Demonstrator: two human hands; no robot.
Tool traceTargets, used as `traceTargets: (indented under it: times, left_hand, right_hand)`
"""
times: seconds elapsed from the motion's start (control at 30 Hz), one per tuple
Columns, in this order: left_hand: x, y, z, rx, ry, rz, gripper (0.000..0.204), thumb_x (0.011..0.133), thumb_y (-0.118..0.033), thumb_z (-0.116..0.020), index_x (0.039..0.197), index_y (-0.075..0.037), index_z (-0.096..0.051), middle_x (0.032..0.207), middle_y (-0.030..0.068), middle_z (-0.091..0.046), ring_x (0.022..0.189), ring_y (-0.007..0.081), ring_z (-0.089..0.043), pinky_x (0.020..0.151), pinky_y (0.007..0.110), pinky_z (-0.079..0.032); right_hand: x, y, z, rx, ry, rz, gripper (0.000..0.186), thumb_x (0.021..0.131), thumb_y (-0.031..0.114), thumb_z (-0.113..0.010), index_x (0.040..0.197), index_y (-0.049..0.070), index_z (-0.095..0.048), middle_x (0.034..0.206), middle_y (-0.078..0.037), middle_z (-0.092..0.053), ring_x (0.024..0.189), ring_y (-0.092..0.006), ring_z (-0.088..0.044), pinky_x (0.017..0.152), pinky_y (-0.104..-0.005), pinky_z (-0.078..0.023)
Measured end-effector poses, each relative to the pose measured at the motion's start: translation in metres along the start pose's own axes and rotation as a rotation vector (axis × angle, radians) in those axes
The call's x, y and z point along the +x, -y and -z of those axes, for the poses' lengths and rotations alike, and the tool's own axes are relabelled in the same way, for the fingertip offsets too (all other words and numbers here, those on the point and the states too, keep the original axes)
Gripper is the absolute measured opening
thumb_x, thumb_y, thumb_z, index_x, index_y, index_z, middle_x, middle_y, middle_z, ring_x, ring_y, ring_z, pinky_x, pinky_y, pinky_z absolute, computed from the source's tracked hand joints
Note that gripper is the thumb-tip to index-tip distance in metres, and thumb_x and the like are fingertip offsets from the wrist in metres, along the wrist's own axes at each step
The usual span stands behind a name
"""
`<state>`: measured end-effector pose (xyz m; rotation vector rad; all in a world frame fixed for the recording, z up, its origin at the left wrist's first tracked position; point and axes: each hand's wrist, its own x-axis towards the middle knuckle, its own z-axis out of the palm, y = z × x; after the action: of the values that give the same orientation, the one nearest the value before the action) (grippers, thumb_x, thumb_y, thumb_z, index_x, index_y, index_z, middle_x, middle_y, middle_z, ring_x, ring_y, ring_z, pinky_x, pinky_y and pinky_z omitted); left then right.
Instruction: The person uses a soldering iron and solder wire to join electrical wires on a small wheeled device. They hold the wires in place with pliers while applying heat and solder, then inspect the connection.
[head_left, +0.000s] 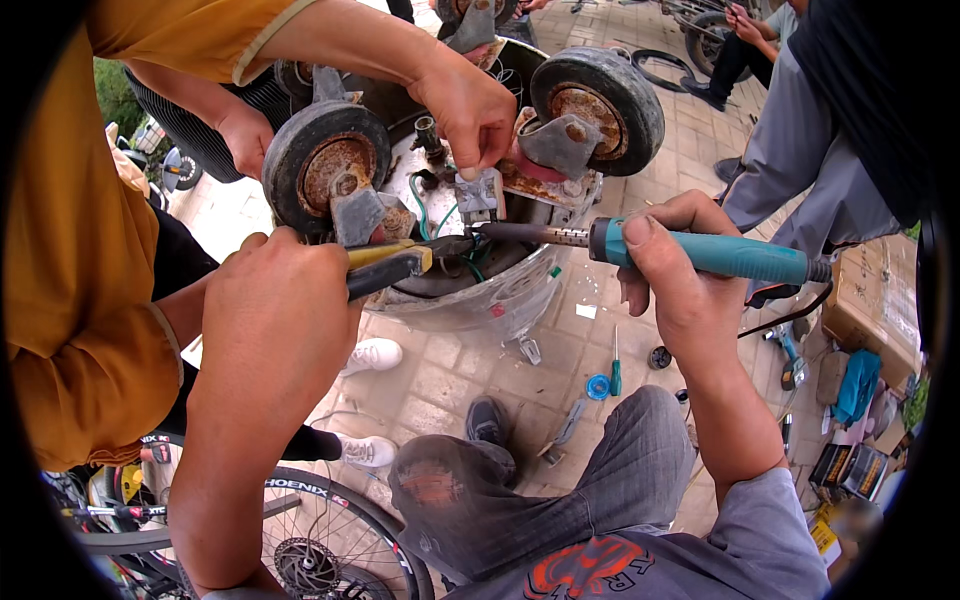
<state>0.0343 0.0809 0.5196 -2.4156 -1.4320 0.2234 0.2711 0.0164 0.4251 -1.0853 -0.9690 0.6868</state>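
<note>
Right hand (690,300) is gripping a light-looking soldering iron (610,241), pointing nine o'clock (handle (750,258) only, barrel (520,233)'s probably scorching); left hand (275,330) is gripping pliers (393,269).

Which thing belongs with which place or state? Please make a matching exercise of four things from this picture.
Things:
1. Soldering iron
2. Pliers
3. Screwdriver
4. Caster wheel

Places or states:
A. Lying on the paving
B. Rusty in the centre
C. Held in the wearer's right hand
D. Held in the wearer's left hand

Pairs: 1-C; 2-D; 3-A; 4-B.
</note>
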Motion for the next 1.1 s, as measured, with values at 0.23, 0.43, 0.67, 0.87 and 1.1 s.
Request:
traceTargets:
  times: [0.23,0.43,0.67,0.87,1.1]
  left_hand:
    - [0.000,-0.001,0.001,-0.003,0.003,-0.001,0.020,0.076,-0.018,-0.074,0.084,0.000,-0.069,0.081,0.0184,-0.063,0.083,0.0332,-0.062,0.076,0.044,-0.050]
    - [0.002,-0.001,0.001,-0.029,0.036,0.041,0.020,0.076,-0.018,-0.074,0.082,0.001,-0.068,0.080,0.0192,-0.063,0.082,0.0345,-0.062,0.076,0.044,-0.050]
    - [0.002,-0.003,0.004,-0.032,0.047,0.049,0.020,0.076,-0.018,-0.074,0.082,0.000,-0.068,0.081,0.0185,-0.062,0.083,0.0344,-0.061,0.077,0.044,-0.050]
    - [0.002,-0.001,0.002,-0.023,0.035,0.040,0.020,0.077,-0.018,-0.074,0.083,0.000,-0.068,0.082,0.0183,-0.062,0.084,0.0341,-0.061,0.078,0.044,-0.049]
    - [0.002,-0.002,0.001,-0.020,0.035,0.040,0.021,0.077,-0.017,-0.073,0.084,0.001,-0.068,0.082,0.0189,-0.062,0.084,0.0345,-0.061,0.078,0.044,-0.049]
  right_hand:
    - [-0.001,0.000,-0.002,-0.019,0.028,-0.018,0.023,0.087,0.020,-0.072,0.084,0.001,-0.060,0.066,-0.002,-0.062,0.052,-0.0018,-0.050,0.045,-0.0187,-0.037]
    - [0.008,0.013,-0.002,-0.221,0.159,0.171,0.020,0.082,0.013,-0.075,0.091,0.000,-0.063,0.071,-0.002,-0.063,0.061,-0.0045,-0.055,0.054,-0.0201,-0.042]
    - [0.050,0.037,0.017,-0.441,0.686,0.567,0.028,0.070,0.001,-0.077,0.096,-0.001,-0.066,0.084,-0.008,-0.066,0.075,-0.0145,-0.061,0.065,-0.0253,-0.047]
    - [0.072,0.039,0.010,-0.425,0.797,0.707,0.026,0.069,0.002,-0.078,0.093,0.001,-0.069,0.081,-0.009,-0.066,0.073,-0.0185,-0.064,0.062,-0.0276,-0.048]
    - [0.080,0.037,0.005,-0.414,0.858,0.755,0.025,0.069,0.003,-0.078,0.093,0.001,-0.070,0.081,-0.009,-0.067,0.072,-0.0184,-0.063,0.060,-0.0282,-0.048]
